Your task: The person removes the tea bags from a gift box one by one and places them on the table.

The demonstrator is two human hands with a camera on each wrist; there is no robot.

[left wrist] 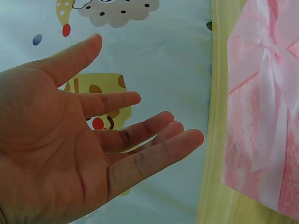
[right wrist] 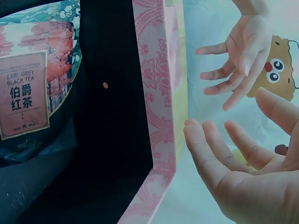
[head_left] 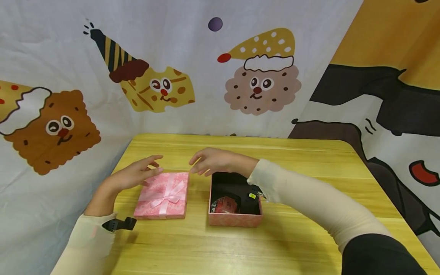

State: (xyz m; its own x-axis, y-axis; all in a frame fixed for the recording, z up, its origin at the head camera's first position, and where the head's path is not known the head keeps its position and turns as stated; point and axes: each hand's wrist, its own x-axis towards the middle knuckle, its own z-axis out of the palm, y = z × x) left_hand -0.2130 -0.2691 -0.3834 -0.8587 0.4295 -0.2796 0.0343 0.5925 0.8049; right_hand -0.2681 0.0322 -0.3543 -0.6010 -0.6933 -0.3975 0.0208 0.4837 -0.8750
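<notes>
My left hand (head_left: 135, 173) hovers by the upper left corner of a pink lid (head_left: 161, 194) with a ribbon bow, fingers spread and palm bare in the left wrist view. Over the far left edge of the pink box (head_left: 235, 219) is my right hand (head_left: 214, 160), its fingers loosely bent around nothing. That box stands without its lid, showing a black inside. In it lies an Earl Grey black tea packet (right wrist: 23, 93), its label readable in the right wrist view. Part of the box's far side is hidden behind my right hand and wrist.
Both box parts rest on a yellow wood-grain table (head_left: 206, 248), the lid left of the box. A white cloth (head_left: 192, 23) printed with cartoon biscuits hangs behind the table and along its left side. A black strap (head_left: 118, 224) sits on my left wrist.
</notes>
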